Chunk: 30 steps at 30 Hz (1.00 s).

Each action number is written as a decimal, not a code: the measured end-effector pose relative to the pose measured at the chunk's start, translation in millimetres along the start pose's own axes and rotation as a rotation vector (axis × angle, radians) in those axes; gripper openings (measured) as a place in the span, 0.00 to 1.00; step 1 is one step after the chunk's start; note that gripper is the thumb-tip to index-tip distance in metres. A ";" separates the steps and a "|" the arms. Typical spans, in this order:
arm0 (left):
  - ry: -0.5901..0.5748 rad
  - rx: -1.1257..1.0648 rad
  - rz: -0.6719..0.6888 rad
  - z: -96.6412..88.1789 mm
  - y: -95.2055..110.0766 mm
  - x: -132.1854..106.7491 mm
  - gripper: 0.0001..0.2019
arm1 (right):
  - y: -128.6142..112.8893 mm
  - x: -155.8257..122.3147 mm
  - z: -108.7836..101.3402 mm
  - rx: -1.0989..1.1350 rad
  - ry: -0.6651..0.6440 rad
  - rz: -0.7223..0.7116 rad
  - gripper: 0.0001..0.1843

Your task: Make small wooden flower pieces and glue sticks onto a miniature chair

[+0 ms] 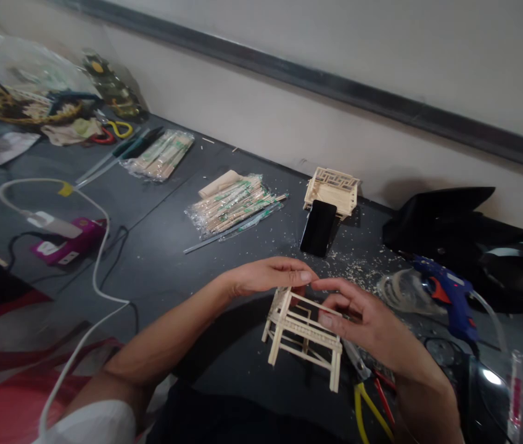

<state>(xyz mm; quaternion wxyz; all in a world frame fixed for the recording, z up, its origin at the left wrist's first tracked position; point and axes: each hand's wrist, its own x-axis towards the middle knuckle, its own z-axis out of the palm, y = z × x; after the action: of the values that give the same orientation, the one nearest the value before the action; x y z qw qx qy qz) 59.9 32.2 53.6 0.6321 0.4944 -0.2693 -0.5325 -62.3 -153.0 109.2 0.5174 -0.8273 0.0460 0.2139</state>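
Observation:
A miniature chair frame (pixel 305 333) built of pale wooden sticks stands tilted in front of me, its legs pointing toward me. My left hand (pixel 275 275) is closed at its far upper left corner, thumb over bent fingers; some fingertips are hidden behind the frame. My right hand (pixel 358 311) curls round the right side, thumb pressed near the top rail. Its forefinger reaches across to the left thumb, and the fingertips meet. Whether a small stick lies between them I cannot tell. Pliers (pixel 362 373) with one yellow and one red handle lie beneath my right wrist.
Behind are a phone (pixel 318 228) leaning on a second stick model (pixel 333 188), wood crumbs, and bagged sticks (pixel 238 206). A blue glue gun (pixel 449 293) lies right, near a black bag (pixel 437 216). Left are a purple power adapter (pixel 70 240), white cable (pixel 99 271) and scissors (pixel 116 131).

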 end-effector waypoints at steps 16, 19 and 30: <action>-0.269 -0.205 0.015 -19.0 -10.2 3.8 0.29 | 5.3 4.3 1.8 0.138 -0.066 0.021 0.23; -0.267 -0.222 0.018 -18.8 -11.1 3.7 0.28 | 6.0 4.7 1.6 0.166 -0.073 0.031 0.23; -0.271 -0.233 0.014 -20.5 -15.1 5.2 0.29 | 2.8 4.8 3.6 0.173 -0.083 0.052 0.24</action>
<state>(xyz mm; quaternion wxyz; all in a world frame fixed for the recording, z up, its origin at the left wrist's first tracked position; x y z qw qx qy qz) 73.0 35.1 31.4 0.6466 0.3395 -0.2920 -0.6176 -59.9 -150.4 103.6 0.5828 -0.7684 0.0641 0.2565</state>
